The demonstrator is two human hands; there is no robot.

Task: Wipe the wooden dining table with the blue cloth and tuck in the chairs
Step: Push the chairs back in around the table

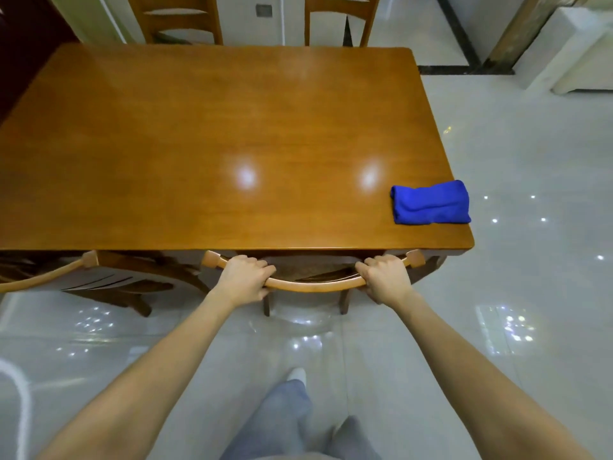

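The wooden dining table (pixel 199 134) fills the upper half of the view. A folded blue cloth (pixel 430 203) lies on its near right corner. A wooden chair (pixel 315 287) stands at the table's near edge, its seat under the tabletop. My left hand (pixel 243 280) grips the left part of its curved top rail, and my right hand (pixel 384 278) grips the right part.
A second chair (pixel 89 277) stands at the near left, partly under the table. Two more chairs (pixel 175 18) (pixel 341 14) stand at the far side. White furniture (pixel 564 54) sits at the far right. My legs (pixel 298 423) stand on the glossy tiled floor.
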